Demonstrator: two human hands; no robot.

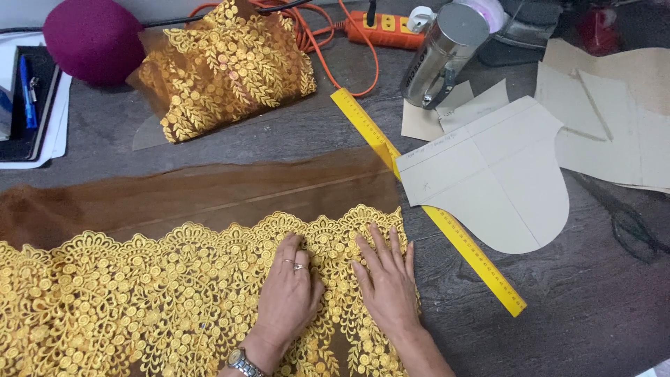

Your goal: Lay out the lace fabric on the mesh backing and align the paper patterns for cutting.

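We see gold embroidered lace fabric [160, 300] spread flat on the dark table [579, 307], at its near-left part. Scalloped floral border, brown sheer net above it running toward the table's middle. Its right edge lies just beside a yellow ruler [447, 223], partly over it.

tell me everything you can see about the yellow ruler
The yellow ruler is a long, flat strip with dark markings along its edges. It lies diagonally on the dark table, running from near the orange power strip down to the lower right. Its middle is hidden under a paper pattern piece, and sheer brown fabric overlaps it slightly. Neither hand touches it.
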